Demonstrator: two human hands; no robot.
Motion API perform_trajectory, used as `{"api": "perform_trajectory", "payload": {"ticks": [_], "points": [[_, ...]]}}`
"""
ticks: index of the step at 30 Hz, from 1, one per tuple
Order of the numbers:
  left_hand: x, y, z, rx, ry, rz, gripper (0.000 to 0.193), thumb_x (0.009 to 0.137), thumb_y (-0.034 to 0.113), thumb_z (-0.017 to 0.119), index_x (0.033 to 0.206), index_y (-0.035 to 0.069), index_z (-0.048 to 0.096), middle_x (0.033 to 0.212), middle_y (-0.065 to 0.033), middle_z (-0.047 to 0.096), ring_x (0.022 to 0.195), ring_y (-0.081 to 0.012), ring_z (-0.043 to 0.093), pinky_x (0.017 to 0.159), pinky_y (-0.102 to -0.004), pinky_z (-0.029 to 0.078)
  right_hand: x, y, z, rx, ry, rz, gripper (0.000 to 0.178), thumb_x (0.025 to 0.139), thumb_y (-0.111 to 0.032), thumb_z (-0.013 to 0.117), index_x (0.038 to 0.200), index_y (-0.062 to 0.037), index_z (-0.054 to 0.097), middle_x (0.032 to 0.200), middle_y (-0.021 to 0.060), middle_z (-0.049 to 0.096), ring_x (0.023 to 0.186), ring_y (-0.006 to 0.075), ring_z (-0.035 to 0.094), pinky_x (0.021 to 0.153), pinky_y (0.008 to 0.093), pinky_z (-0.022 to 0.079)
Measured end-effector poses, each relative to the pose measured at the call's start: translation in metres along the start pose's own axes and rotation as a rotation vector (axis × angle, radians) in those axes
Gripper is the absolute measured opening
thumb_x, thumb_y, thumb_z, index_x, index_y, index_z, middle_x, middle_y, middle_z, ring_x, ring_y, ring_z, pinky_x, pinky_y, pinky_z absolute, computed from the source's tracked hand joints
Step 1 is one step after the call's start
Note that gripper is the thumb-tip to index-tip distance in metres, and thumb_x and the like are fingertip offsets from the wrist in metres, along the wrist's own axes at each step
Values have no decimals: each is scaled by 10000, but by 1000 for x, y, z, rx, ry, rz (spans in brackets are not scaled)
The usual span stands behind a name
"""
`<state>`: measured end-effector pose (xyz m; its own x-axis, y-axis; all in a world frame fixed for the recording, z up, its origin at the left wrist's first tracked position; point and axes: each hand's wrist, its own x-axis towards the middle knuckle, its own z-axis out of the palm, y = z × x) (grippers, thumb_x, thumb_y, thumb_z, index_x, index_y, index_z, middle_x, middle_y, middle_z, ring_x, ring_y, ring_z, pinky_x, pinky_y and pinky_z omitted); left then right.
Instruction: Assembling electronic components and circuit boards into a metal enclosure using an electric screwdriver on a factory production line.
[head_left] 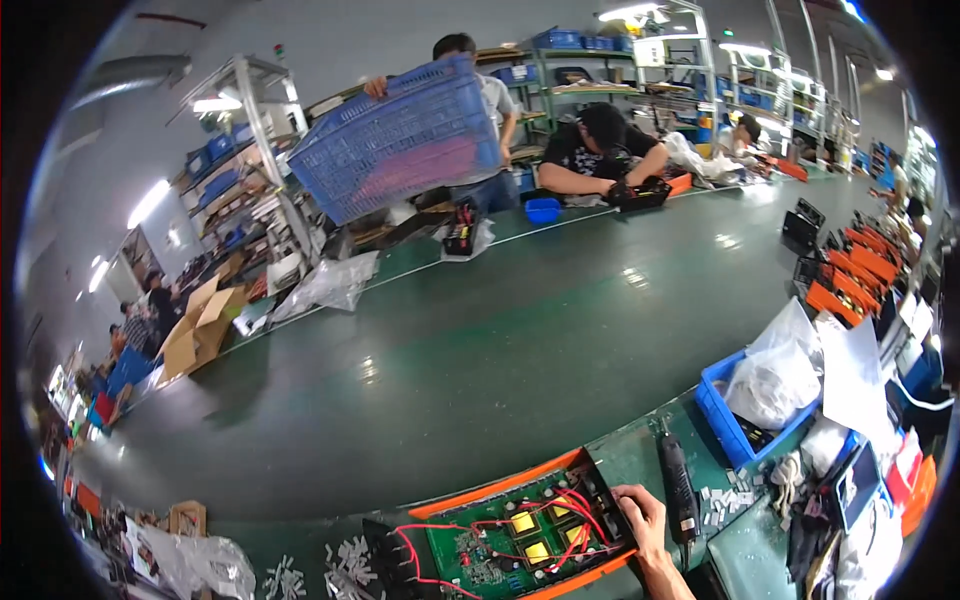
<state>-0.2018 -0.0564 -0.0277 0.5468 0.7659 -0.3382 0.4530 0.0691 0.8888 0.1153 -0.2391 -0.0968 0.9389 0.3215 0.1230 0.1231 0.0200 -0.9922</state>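
Right hand [645, 520] curled against the black end panel [604, 495] of an open, orange-walled rectangular casing [500, 482] on the green bench [625, 455]; grip or touch, can't tell. Left hand unseen. Green circuit board [455, 545] seated, red wires [580, 505] strung; top uncovered, seemingly unfinished.

The lower edge is chopping off the orange case [500, 482] and the forearm [668, 580] behind the right hand [642, 515], and I'm honestly not making out how firmly that hand is gripping. A big blue crate [400, 125] is blocking a lot of the co-worker [497, 98] behind it. The whitish bag [770, 385] is covering most of the blue bin [722, 425], and people [160, 300] far left are looking too tiny and blurry to read
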Motion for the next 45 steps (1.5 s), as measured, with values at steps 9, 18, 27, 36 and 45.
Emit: {"api": "perform_trajectory", "payload": {"ticks": [9,18,27,36,45], "points": [[7,-21,1,10,-18,-40,426,991,312,656,1228,-43,662,1052,-133,744,980,-197,713,754,-303,571,0,-3,2,41,27,88,198,952,-95,583,1051,27,703,892,30,681,824,91,583,767,245,467],[-2,-14,0,101,-17,50,431,995,346,641,1174,-44,677,1029,-125,755,931,-195,717,727,-300,559,-2,-10,2,15,17,93,217,964,-127,600,1074,26,707,949,64,714,907,118,621,848,261,489],[14,-32,-1,165,-77,185,429,1001,360,628,1176,-27,682,1042,-139,753,964,-225,725,734,-306,564,-1,-7,-2,23,0,80,253,985,-162,563,1072,34,696,931,32,692,866,95,601,798,250,479],[7,-17,3,217,3,144,354,1014,305,620,1169,0,711,969,-82,766,886,-168,743,659,-253,552,2,2,-4,45,13,117,229,974,-161,603,1081,17,698,927,47,697,885,110,610,834,260,485],[4,-14,1,230,-47,196,355,1018,291,611,1177,-14,701,973,-102,762,894,-177,742,674,-266,566,1,4,-4,59,9,75,222,973,-153,600,1079,17,695,936,47,703,891,104,608,838,258,482]]}}
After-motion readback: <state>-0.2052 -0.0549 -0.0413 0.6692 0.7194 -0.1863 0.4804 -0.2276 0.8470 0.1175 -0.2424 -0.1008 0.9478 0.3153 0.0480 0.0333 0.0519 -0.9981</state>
